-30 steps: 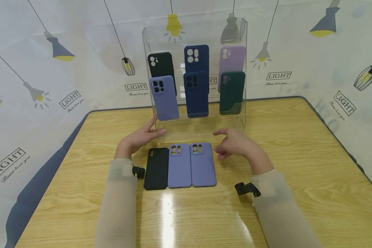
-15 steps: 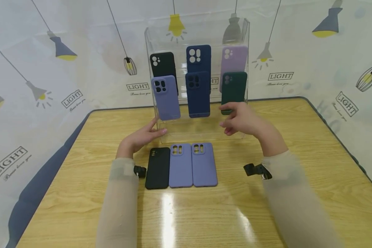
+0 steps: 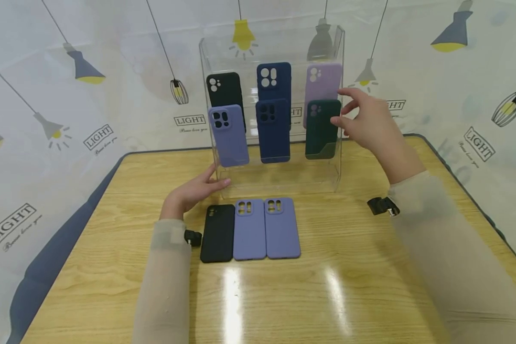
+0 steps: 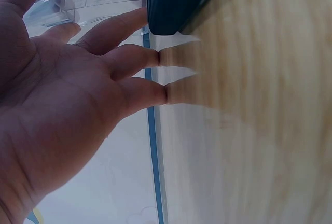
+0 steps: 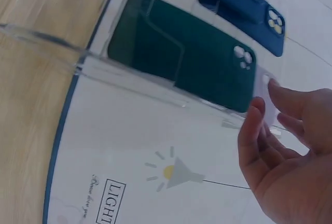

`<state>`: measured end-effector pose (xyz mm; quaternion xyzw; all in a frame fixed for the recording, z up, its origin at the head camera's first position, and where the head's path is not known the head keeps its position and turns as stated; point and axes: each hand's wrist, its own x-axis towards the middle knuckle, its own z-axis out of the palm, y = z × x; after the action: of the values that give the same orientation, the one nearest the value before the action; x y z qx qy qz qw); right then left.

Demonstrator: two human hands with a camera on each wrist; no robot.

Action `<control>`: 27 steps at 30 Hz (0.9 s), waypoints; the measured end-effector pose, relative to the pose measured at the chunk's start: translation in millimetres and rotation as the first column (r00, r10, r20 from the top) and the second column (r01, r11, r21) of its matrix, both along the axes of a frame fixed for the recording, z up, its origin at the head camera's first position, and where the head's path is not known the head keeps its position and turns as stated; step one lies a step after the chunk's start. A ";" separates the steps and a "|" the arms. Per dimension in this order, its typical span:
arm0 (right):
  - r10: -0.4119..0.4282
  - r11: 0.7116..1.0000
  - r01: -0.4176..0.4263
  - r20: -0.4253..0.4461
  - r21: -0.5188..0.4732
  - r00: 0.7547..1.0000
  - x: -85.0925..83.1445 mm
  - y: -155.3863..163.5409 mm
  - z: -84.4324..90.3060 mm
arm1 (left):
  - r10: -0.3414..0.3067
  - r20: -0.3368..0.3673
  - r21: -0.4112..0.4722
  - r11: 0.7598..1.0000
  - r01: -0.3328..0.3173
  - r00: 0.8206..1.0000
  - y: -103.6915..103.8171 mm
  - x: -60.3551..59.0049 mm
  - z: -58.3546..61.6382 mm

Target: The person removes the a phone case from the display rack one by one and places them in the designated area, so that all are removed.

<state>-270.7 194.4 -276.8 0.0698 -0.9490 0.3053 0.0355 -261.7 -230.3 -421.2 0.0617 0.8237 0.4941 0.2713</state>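
Right hand point(image 3: 370, 119), fingers apart, has risen to the green case point(image 3: 319, 131) while left hand point(image 3: 197, 192) stays spread

Head view forward-down, wrist views close, clear stand point(image 3: 279, 179) shared

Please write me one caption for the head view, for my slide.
Left hand at the clear stand, right hand near the green case; three phone cases lie on the table.
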 end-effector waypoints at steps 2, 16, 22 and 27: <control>-0.017 1.000 0.016 -0.037 -0.008 0.999 -5.2 2.2 -1.0 | -0.002 -0.005 0.003 1.000 0.002 1.000 -0.5 0.1 -1.0; 0.021 0.996 -0.010 -0.122 0.086 0.992 -20.9 -1.5 -23.5 | 0.000 0.002 -0.010 1.000 0.000 1.000 -2.0 -0.7 -1.8; 0.037 0.993 -0.019 -0.154 0.114 0.987 -21.3 -9.9 -30.2 | -0.004 0.004 0.000 1.000 0.004 1.000 -2.0 -1.0 -0.8; 0.055 0.991 -0.033 -0.175 0.129 0.983 -19.9 -15.1 -37.8 | -0.001 0.005 0.000 1.000 0.001 1.000 -1.6 -0.8 -0.7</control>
<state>-290.6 179.3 -314.6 0.1200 -0.9575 0.2384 0.1092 -262.6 -232.0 -422.0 0.0609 0.8230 0.4941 0.2735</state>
